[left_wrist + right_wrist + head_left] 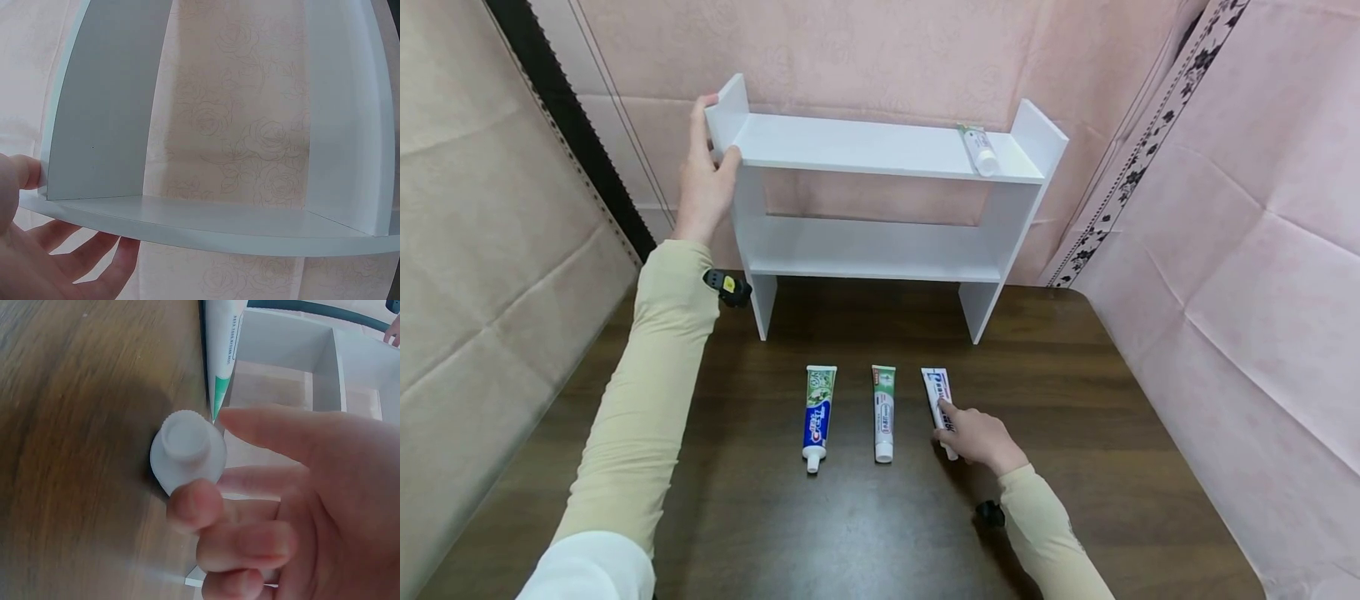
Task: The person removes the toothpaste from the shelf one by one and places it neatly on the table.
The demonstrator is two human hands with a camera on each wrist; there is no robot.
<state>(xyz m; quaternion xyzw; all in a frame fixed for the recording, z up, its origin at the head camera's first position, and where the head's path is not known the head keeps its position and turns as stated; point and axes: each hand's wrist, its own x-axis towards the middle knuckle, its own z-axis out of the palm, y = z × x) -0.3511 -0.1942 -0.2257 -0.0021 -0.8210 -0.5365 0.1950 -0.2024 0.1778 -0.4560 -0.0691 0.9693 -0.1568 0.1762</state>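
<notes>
My left hand [703,187] grips the upper left side panel of a white two-tier shelf [872,250]; in the left wrist view its thumb and fingers [87,259] lie on either side of the board. At the table's middle right, my right hand [981,437] holds a white and blue toothpaste tube [937,387] by its body. The right wrist view shows that tube's white cap [187,440] end-on, beside curled fingers [247,544]. Left of it lie a green and white toothpaste tube [883,412] and a green and blue toothpaste tube [818,412], caps toward me.
Another white tube [980,152] lies at the right end of the shelf's upper board. The shelf stands at the back of the brown wooden table [737,500]. Pale patterned cloth [1247,292] hangs along both sides and behind.
</notes>
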